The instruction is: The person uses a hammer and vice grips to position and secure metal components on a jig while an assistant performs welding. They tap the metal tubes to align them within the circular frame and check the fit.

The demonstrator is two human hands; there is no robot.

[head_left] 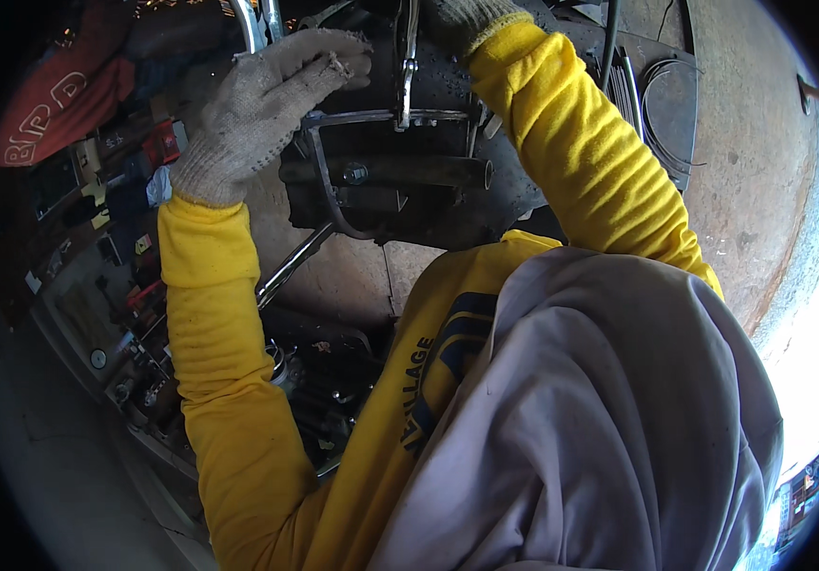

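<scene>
My left hand (281,100), in a knitted work glove, is held out over the bench with its fingers stretched to the right. Nothing shows in its grasp. Just below its fingertips lies a bent metal bar frame (326,181). A shiny clamp-like tool (408,81) stands at the top bar of that frame. To the right of it, my right hand (471,19), also gloved, is cut off by the upper edge, so its fingers are hidden. A metal pipe (429,172) lies across the dark metal plate (514,190), with a short angled metal piece (376,200) near it.
Coiled wire (668,100) rests at the upper right, beside a large rusty curved metal surface (738,162). A red cloth (62,109) hangs at the upper left, with orange sparks near it. Crowded tools and boxes fill the left side. A shiny bar (293,265) slants below the plate.
</scene>
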